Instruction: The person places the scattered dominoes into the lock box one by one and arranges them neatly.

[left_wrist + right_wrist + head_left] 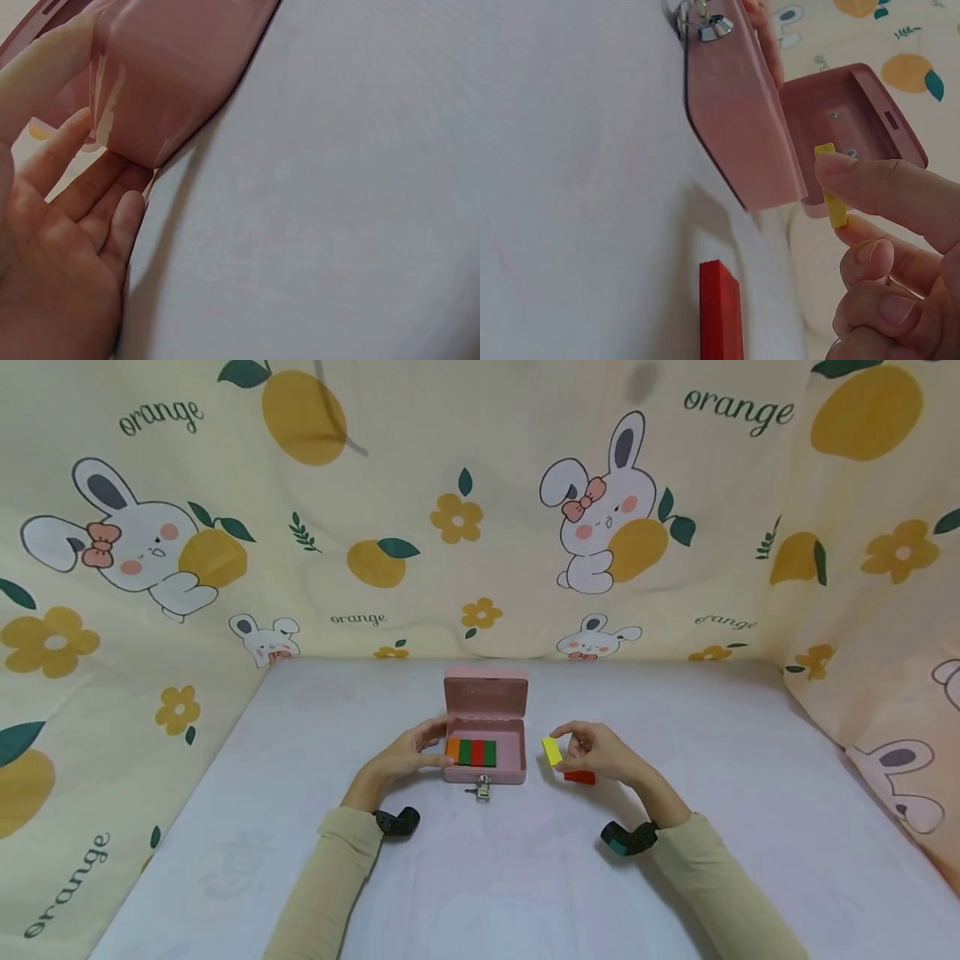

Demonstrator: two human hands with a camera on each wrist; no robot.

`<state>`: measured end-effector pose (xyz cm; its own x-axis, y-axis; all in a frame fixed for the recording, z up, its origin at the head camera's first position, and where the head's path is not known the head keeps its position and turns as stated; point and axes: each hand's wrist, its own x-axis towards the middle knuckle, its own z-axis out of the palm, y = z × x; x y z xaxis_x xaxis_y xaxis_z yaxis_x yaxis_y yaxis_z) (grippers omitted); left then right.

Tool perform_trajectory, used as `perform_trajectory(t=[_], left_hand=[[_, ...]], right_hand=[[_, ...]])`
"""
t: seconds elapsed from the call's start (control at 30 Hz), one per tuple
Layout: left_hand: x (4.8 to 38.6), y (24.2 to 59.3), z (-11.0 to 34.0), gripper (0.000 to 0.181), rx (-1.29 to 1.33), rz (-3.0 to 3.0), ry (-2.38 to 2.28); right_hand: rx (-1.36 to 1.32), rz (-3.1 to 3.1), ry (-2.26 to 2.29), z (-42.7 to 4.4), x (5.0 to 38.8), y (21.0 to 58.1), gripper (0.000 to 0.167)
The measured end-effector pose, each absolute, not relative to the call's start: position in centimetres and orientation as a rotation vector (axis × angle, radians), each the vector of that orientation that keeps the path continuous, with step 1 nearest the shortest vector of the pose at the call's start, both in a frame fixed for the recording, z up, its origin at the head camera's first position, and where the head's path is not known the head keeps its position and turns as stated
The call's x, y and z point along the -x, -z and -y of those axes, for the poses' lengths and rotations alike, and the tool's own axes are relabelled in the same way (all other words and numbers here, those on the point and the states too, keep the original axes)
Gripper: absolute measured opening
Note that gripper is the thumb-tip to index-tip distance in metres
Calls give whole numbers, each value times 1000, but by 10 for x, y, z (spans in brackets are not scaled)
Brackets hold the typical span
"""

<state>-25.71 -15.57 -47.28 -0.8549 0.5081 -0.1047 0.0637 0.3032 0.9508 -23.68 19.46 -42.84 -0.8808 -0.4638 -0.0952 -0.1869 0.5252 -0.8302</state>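
Observation:
A pink metal cash box [506, 775] stands with its lid [486, 697] raised. Along the left of its inside lie several blocks side by side: orange [453, 750], green, red [477, 753] and green. My left hand [408, 752] holds the box's left side, thumb toward the front and fingers toward the back; the left wrist view shows fingers [82, 184] against the outer wall. Right of the box, my right hand [600, 752] pinches a thin yellow block [831, 187] between thumb and forefinger, above the table. Below that hand lies a red block [580, 777].
A metal lock with a key [483, 788] is at the front of the box. The box and red block rest on a white-covered table [480, 877]. A patterned cloth [480, 577] hangs behind the table and along its sides.

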Motion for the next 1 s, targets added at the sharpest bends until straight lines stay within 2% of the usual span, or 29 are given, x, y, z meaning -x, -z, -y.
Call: perform_trajectory(t=[1.0], left_hand=[[258,474,156,78,-491,-2188,-1553]], right_hand=[[433,-2518,1347,-174,244,426,47]])
